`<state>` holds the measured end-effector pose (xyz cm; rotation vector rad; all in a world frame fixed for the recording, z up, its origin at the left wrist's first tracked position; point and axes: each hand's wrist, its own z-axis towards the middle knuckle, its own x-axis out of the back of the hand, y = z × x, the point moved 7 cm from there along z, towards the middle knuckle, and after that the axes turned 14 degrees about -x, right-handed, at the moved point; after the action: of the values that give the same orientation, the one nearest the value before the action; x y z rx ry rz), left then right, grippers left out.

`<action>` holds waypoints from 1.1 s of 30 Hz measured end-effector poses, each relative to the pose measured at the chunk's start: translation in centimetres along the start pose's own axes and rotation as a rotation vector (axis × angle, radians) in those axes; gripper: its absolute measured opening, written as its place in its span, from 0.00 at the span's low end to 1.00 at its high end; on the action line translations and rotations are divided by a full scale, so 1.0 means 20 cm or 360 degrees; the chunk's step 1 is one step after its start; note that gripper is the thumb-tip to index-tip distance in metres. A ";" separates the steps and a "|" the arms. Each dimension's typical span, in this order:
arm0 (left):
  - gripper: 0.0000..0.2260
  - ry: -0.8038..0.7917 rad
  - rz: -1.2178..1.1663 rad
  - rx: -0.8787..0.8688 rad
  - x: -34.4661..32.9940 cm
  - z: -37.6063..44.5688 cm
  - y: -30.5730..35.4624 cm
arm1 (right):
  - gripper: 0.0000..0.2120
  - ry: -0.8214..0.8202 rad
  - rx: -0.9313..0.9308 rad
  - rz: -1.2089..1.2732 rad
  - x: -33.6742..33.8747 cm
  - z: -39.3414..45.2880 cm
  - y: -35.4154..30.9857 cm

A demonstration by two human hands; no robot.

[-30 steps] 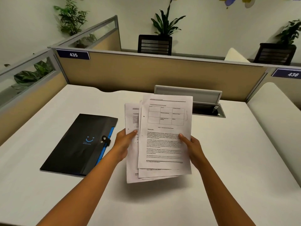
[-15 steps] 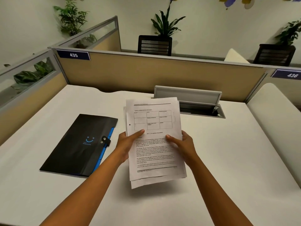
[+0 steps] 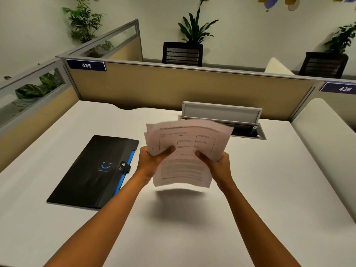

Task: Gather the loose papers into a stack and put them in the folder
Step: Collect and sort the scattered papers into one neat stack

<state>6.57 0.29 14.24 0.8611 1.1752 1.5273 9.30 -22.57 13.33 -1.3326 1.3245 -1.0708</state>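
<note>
- My left hand (image 3: 152, 160) grips the left edge of the papers (image 3: 185, 153), thumb pressed across the front sheet.
- My right hand (image 3: 217, 162) grips the right edge of the same papers, thumb likewise on the front.
- The papers are held off the white desk (image 3: 269, 189), tilted away from me, with their shadow on the surface below. The sheets are not squared: extra edges fan out at the top left corner.
- The front sheet carries a printed table near the top and blocks of text lower down, but the page is blurred and I cannot read any word of it.
- The black folder (image 3: 92, 174) lies flat on the desk to the left of my left hand, apart from the papers, and is closed by a small strap with a snap button on its right edge. A blue strip runs along that edge.
- The folder's cover shows a blue smiling-face mark with a line of tiny blue writing under it, too small to read.
- A dark blue plate (image 3: 86, 65) on the far partition reads "435"; another plate (image 3: 342, 89) at the far right reads "436".
- Beyond the papers a grey cable-tray lid (image 3: 221, 111) stands open at the far edge of the desk.
</note>
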 end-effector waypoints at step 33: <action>0.16 -0.0013 -0.0054 0.0001 -0.02 0.01 -0.02 | 0.15 -0.0091 -0.0094 -0.0123 -0.04 0.02 0.13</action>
<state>6.96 -0.12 13.88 0.8431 1.1789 1.4949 9.23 -21.69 10.71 -1.4577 1.2802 -1.0450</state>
